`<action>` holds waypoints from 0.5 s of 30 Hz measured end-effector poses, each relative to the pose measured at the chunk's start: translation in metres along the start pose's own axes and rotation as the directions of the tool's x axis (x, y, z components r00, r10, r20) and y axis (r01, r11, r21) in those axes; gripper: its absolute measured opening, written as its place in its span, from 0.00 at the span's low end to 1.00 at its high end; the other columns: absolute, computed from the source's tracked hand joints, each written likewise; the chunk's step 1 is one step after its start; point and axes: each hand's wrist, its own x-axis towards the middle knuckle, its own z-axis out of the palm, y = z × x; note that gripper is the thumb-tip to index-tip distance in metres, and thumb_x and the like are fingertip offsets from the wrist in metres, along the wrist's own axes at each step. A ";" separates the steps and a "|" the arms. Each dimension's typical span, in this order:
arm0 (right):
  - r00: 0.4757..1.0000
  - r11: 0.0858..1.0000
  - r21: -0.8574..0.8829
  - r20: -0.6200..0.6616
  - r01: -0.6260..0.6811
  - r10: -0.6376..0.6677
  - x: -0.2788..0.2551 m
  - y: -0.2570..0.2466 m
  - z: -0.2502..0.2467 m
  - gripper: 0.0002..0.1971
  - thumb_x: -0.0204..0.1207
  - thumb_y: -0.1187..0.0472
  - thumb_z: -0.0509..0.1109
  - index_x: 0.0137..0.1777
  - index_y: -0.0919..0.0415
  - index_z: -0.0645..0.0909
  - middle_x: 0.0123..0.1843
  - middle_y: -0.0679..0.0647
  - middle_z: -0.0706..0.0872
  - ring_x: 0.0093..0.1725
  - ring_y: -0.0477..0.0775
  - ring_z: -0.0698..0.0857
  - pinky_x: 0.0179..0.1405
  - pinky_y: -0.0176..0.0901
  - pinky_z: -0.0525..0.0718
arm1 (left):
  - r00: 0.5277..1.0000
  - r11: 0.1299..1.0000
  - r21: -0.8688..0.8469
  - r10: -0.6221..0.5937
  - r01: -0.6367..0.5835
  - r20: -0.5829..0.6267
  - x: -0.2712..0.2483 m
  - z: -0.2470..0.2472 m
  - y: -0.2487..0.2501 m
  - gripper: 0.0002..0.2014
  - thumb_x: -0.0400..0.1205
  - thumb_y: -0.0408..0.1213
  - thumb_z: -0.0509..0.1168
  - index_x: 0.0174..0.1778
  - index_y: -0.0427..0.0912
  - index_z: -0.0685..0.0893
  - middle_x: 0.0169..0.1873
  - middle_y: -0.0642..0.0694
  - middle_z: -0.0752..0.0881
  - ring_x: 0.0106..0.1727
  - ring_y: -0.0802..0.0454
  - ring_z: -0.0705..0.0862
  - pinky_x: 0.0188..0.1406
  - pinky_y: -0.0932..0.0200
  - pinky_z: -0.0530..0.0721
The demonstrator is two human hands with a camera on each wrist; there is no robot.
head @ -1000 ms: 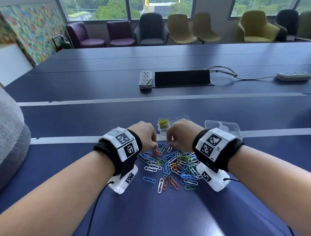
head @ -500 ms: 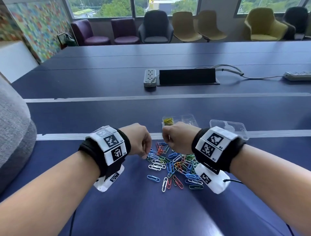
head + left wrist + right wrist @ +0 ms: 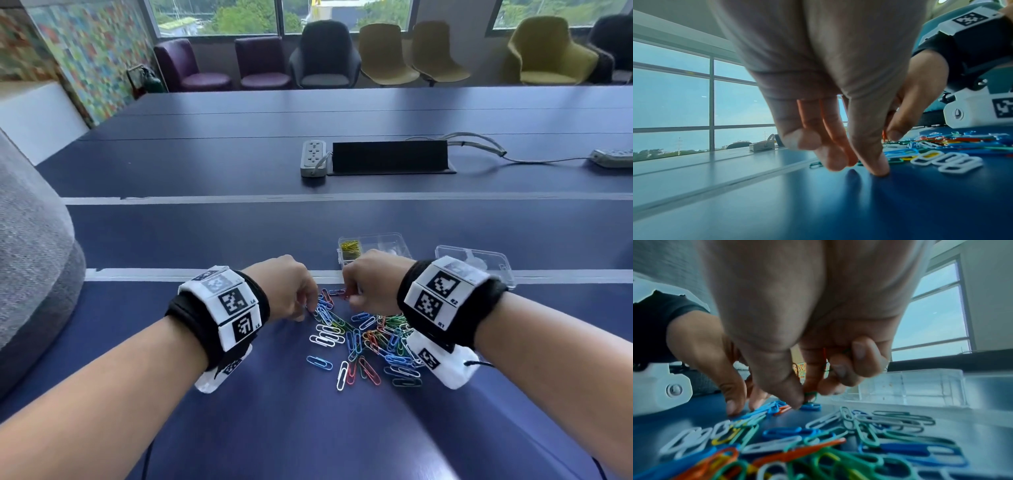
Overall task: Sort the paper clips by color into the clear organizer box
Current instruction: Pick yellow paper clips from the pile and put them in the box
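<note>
My forearms reach in over the dark blue worktop (image 3: 239,428), wrists banded with marker cuffs, both palms turned down. Between them lies the heap of paper clips (image 3: 370,339), mixed blue, white, green, red and yellow. My left hand (image 3: 284,287) hangs with fingers loosely extended, fingertips (image 3: 878,168) down on the worktop at the heap's left edge, holding nothing. My right hand (image 3: 371,284) is curled, its thumb and forefinger pinching a green clip (image 3: 810,396) at the heap's far edge, more clips tucked under the other fingers. Just beyond sits the clear organizer box (image 3: 394,241), yellow clips (image 3: 350,247) in its left compartment; its lid (image 3: 479,263) lies to the right.
</note>
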 end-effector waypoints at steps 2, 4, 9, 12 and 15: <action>1.000 1.000 0.019 0.016 -0.018 0.018 -0.003 0.001 0.000 0.14 0.77 0.55 0.65 0.54 0.63 0.84 0.52 0.58 0.87 0.52 0.58 0.84 0.49 0.44 0.83 | 1.000 1.000 -0.001 -0.001 0.001 0.001 0.001 0.001 -0.001 0.10 0.73 0.39 0.74 0.50 0.52 0.90 0.40 0.52 0.86 0.38 0.56 0.78 0.43 0.64 0.78; 0.998 0.998 0.052 0.053 -0.037 0.034 -0.006 0.001 0.000 0.14 0.79 0.56 0.64 0.60 0.61 0.81 0.56 0.58 0.85 0.53 0.57 0.82 0.50 0.42 0.79 | 1.000 1.000 -0.005 0.014 -0.014 -0.006 0.002 0.001 -0.001 0.11 0.74 0.40 0.73 0.51 0.54 0.89 0.38 0.54 0.83 0.40 0.56 0.78 0.47 0.61 0.81; 0.994 0.992 0.106 0.091 -0.075 0.066 -0.012 -0.002 -0.003 0.17 0.81 0.62 0.59 0.70 0.61 0.70 0.65 0.61 0.81 0.63 0.60 0.79 0.59 0.45 0.78 | 0.999 0.999 0.033 0.043 -0.043 -0.012 0.004 0.002 0.003 0.12 0.75 0.40 0.70 0.53 0.57 0.89 0.43 0.53 0.86 0.47 0.52 0.83 0.52 0.57 0.83; 0.994 0.989 0.121 0.083 -0.088 0.078 -0.014 -0.005 -0.005 0.14 0.80 0.67 0.58 0.65 0.60 0.70 0.61 0.60 0.82 0.52 0.58 0.78 0.51 0.44 0.77 | 0.999 0.999 0.018 0.037 -0.037 -0.030 0.006 0.003 0.000 0.07 0.73 0.37 0.71 0.44 0.54 0.90 0.34 0.57 0.81 0.44 0.52 0.84 0.49 0.56 0.85; 0.994 0.993 0.099 0.085 -0.071 0.062 -0.014 -0.010 -0.006 0.13 0.80 0.66 0.56 0.60 0.56 0.76 0.59 0.55 0.83 0.49 0.54 0.76 0.45 0.40 0.72 | 0.998 0.999 0.008 0.054 -0.053 -0.043 0.005 0.003 -0.003 0.05 0.72 0.36 0.70 0.38 0.51 0.90 0.31 0.57 0.80 0.41 0.51 0.83 0.48 0.53 0.85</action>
